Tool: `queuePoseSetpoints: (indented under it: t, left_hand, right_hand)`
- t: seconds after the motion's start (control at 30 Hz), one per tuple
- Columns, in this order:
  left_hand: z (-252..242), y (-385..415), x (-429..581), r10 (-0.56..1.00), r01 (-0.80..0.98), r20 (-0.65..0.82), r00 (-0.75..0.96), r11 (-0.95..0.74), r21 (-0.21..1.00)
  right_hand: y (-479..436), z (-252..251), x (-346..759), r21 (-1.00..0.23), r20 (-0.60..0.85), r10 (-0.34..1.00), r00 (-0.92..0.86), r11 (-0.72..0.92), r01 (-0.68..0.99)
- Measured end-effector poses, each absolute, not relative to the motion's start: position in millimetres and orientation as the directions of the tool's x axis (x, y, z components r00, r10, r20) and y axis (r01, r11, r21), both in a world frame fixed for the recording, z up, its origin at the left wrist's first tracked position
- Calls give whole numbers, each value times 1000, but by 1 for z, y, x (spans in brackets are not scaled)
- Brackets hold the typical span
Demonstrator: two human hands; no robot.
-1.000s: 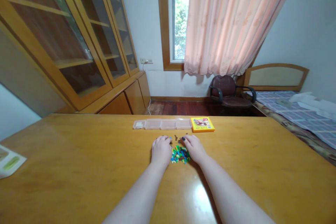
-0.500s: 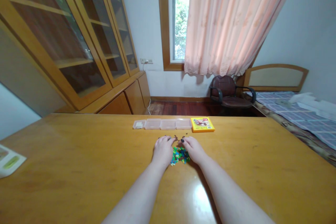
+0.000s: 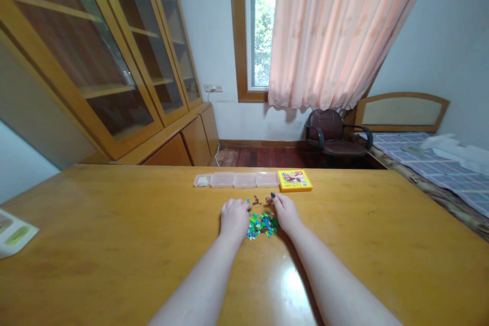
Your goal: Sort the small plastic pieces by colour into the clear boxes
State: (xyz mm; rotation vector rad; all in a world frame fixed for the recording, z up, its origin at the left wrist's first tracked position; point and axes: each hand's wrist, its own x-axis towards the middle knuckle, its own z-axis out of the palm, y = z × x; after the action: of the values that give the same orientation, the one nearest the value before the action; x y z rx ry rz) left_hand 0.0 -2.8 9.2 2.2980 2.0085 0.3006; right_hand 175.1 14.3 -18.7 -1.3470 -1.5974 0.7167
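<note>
A loose pile of tiny building bricks (image 3: 263,225), mostly green, blue and yellow, lies on the table between my hands. Beyond it is a small cluster of brown bricks (image 3: 256,201). My left hand (image 3: 234,219) rests at the pile's left edge with its fingers curled down; what they hold, if anything, is hidden. A few blue bits (image 3: 248,200) show by its fingertips. On the other side, my right hand (image 3: 286,212) has thumb and fingers drawn together beside some brown pieces, too small to tell whether one is gripped.
Along the far part of the wooden table (image 3: 133,244) stand a row of clear plastic compartments (image 3: 244,180) and a yellow box (image 3: 295,181). A white object (image 3: 15,234) sits at the left edge. Past the table are a chair (image 3: 330,132), a bed and a glass-door cabinet.
My hands have moved slightly apart, left hand leftward and right hand rightward. More of the pile, the brown bricks and some blue bits now show between them.
</note>
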Motion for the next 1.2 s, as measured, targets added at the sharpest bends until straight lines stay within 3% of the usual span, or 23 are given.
queuePoseSetpoints:
  t: [0.2, 0.87, 1.03, 1.2]
  left_hand:
    - [12, -4, 0, 996, 982, 92, 14, -31, 189]
    - [3, -2, 1, 986, 974, 147, 83, -112, 197]
    - [9, -5, 2, 994, 980, 84, 71, -85, 180]
    - [8, -4, 3, 983, 960, 78, 168, -181, 212]
  right_hand:
    - [14, -20, 176, -866, 262, 965, 10, 230, 444]
    - [15, -22, 174, -874, 275, 961, 17, 243, 422]
    - [15, -22, 174, -878, 268, 963, 11, 240, 414]
    - [14, -20, 174, -875, 259, 966, 7, 231, 425]
